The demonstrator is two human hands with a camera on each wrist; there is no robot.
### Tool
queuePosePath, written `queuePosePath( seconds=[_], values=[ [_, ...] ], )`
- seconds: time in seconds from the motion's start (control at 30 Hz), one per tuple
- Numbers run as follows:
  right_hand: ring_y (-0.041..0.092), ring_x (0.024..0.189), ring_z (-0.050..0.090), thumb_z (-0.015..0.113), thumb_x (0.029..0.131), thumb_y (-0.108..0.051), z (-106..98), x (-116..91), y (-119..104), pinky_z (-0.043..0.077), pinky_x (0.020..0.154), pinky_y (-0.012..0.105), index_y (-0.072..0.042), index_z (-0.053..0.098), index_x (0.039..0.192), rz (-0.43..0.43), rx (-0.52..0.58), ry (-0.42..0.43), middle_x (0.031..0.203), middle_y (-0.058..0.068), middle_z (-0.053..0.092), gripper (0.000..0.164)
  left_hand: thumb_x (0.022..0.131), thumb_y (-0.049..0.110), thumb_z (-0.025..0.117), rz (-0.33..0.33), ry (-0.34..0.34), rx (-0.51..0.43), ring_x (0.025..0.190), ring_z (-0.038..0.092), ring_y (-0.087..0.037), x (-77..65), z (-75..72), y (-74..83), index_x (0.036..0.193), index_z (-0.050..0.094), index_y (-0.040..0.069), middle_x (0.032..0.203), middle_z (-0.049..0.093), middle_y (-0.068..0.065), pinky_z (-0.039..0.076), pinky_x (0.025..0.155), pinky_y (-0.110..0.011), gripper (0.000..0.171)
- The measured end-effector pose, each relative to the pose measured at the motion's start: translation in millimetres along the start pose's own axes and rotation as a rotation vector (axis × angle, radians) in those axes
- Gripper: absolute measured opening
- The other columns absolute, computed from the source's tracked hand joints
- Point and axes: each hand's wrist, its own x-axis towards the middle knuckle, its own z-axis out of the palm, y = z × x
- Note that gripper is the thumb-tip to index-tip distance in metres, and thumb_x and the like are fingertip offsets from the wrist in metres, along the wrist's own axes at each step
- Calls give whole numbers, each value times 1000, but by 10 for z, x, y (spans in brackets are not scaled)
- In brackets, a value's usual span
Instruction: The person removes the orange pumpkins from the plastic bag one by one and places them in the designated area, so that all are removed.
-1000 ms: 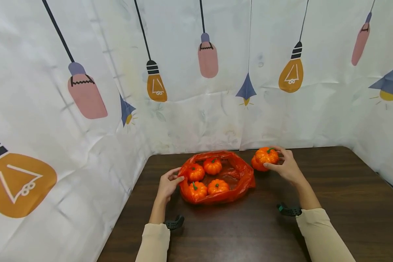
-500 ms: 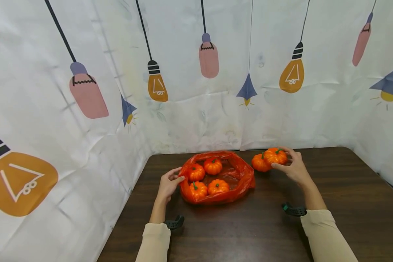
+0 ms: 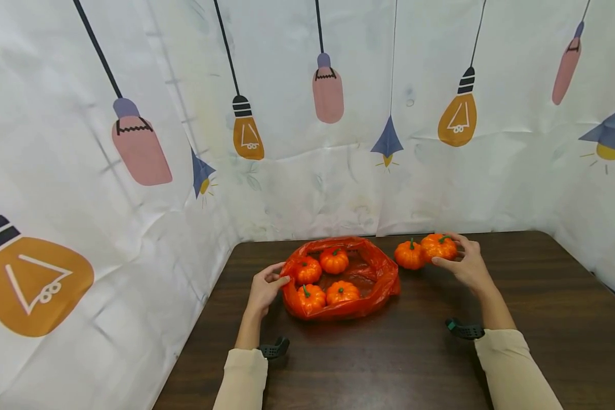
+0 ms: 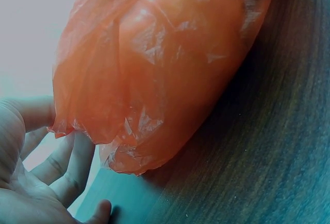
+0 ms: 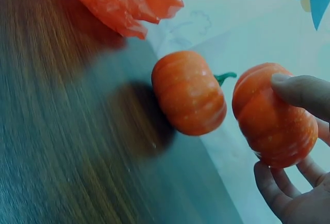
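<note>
The person's left hand (image 3: 263, 290) pinched the left rim of an open red plastic bag (image 3: 386, 279) between thumb and fingers. The bag sat toward the far side of the dark wooden table (image 3: 359, 364), with four orange pumpkins (image 3: 342, 291) inside, two nearer and two farther. To its right, the right hand (image 3: 468, 263) gripped another, the held pumpkin (image 3: 437, 249), thumb on one side and fingers on the other. Between that and the bag stood a loose pumpkin (image 3: 409, 256), green stem up. Beyond the table hung a white sheet (image 3: 297, 188) printed with lamps and bulbs.
</note>
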Motion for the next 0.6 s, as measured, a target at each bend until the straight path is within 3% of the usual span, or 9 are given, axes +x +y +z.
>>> queuePosePath(
  seconds=[0.57,0.6],
  values=[
    [60,130,33,76,94,-29,-53,21,229,38,101,69,-2,27,159,36,-84,31,149,38,13,86,92,3,73,4,3,12,80,55,-17,11,4,-23,134,65,0,89,64,-14,50,79,-39,43],
    [60,130,33,76,94,-29,-55,19,240,38,101,69,-2,27,159,41,-88,29,149,38,13,86,92,3,72,0,6,14,80,55,-18,49,2,-76,134,65,0,89,64,-14,50,78,-39,43]
  ],
)
